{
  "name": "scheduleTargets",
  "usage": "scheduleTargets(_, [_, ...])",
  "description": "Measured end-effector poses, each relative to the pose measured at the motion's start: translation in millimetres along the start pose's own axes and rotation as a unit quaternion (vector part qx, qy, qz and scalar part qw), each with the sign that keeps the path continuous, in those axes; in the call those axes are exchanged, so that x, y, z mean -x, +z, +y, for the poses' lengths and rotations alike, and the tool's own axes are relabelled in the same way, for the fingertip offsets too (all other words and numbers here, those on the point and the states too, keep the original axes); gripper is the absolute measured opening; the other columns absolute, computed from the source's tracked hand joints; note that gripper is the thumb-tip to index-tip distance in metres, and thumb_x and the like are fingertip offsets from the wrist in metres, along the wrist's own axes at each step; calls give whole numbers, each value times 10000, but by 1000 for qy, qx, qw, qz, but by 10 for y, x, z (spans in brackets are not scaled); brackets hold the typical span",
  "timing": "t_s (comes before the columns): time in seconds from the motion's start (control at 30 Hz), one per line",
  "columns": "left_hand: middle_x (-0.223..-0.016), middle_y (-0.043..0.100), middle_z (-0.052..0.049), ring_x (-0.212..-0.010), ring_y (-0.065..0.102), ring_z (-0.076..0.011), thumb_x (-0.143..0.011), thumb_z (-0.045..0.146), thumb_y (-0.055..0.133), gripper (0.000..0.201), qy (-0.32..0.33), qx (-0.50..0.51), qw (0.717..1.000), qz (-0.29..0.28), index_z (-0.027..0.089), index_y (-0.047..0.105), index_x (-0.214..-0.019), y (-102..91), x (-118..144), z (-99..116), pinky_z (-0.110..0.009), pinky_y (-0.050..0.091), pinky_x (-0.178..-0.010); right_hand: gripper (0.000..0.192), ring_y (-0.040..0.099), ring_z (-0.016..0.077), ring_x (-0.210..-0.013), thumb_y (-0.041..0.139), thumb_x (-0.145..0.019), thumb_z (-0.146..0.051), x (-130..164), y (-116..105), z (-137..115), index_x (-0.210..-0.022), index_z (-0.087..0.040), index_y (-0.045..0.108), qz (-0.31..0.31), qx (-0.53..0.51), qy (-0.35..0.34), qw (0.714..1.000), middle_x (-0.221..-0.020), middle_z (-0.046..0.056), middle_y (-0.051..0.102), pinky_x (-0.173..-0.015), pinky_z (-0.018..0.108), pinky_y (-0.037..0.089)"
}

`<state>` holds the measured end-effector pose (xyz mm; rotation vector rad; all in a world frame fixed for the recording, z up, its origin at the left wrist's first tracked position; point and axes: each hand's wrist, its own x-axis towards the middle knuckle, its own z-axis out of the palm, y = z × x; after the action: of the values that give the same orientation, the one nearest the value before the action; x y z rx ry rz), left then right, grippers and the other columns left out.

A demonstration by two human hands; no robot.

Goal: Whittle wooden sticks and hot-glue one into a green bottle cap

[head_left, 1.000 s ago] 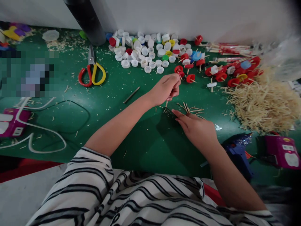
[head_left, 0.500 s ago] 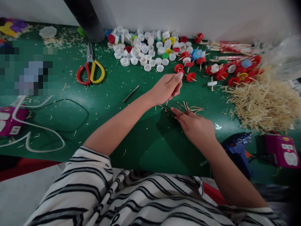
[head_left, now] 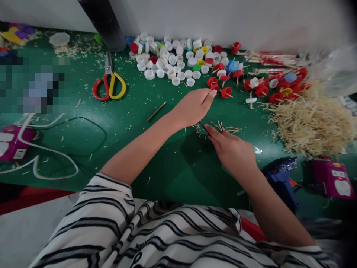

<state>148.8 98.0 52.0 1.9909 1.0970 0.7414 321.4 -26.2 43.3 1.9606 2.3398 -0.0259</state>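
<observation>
A green table [head_left: 167, 175] runs along a white wall. At the frame's centre the left hand [head_left: 193, 108] is curled, fingertips pinched; what they hold is too small to tell. Just below it the right hand [head_left: 232, 150] pinches a thin dark tool [head_left: 204, 127], beside a few loose sticks [head_left: 227, 129]. Bottle caps [head_left: 173, 61] lie at upper centre, scissors [head_left: 109, 83] at upper left, a straw pile [head_left: 312, 123] at right.

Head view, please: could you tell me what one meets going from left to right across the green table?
Purple power strip → scissors → left hand → right hand → blue glue gun → heap of wooden sticks → purple box.
</observation>
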Motion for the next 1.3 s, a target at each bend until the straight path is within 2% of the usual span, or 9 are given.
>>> scheduleTargets(0.43, [-652, 491, -24, -615, 445, -182, -1147, 433, 303, 471, -2, -48, 999, -10, 255, 388, -719, 23, 29, 57, -368, 326, -693, 501, 623, 146, -627, 402, -1140, -371, 73, -4, -52, -1609, -375, 580, 3, 31, 0, 1000, -1068, 66, 815, -527, 322, 181])
scheduleTargets(0.63, [-647, 493, -20, -600, 429, -175, -1145, 471, 272, 490, 0, -51, 999, -2, 259, 388, -719, 19, 32, 22, -364, 327, -675, 507, 616, 141, -623, 382, -1148, -376, 123, 74, -38, -1619, -364, 572, 25, 41, -16, 999, -1040, 70, 808, -531, 329, 183])
scheduleTargets(0.77, [-642, 485, -13, -599, 430, -175, -1148, 451, 259, 484, -3, -54, 999, -1, 261, 391, -723, 9, 31, 18, -364, 323, -685, 505, 632, 149, -635, 387, -1150, -368, 139, 73, -34, -1621, -366, 569, 16, 41, -20, 999, -1044, 69, 807, -533, 330, 177])
scheduleTargets(1.0, [-649, 490, -16, -612, 453, -186, -1146, 448, 266, 478, -6, -64, 998, 2, 260, 395, -726, 24, 22, 2, -360, 316, -683, 513, 633, 145, -620, 395, -1143, -377, 178, 62, -25, -1632, -364, 552, 5, 49, -14, 999, -1071, 79, 815, -519, 324, 193])
scheduleTargets(1.13, [-671, 460, -8, -611, 404, -187, -1143, 439, 293, 445, -3, -95, 995, 1, 268, 339, -734, 57, 9, -45, -362, 269, -670, 508, 654, 152, -632, 395, -1146, -370, 195, 76, -5, -1628, -362, 556, -11, 48, -13, 999, -1109, 78, 819, -514, 322, 194])
scheduleTargets(1.3, [-685, 446, -2, -605, 365, -180, -1145, 372, 280, 411, 8, -89, 996, -17, 269, 325, -749, 61, 15, -49, -372, 234, -671, 491, 721, 186, -757, 409, -1147, -397, 150, 20, 48, -1609, -392, 574, -35, -6, 13, 999, -1210, 56, 822, -529, 309, 232])
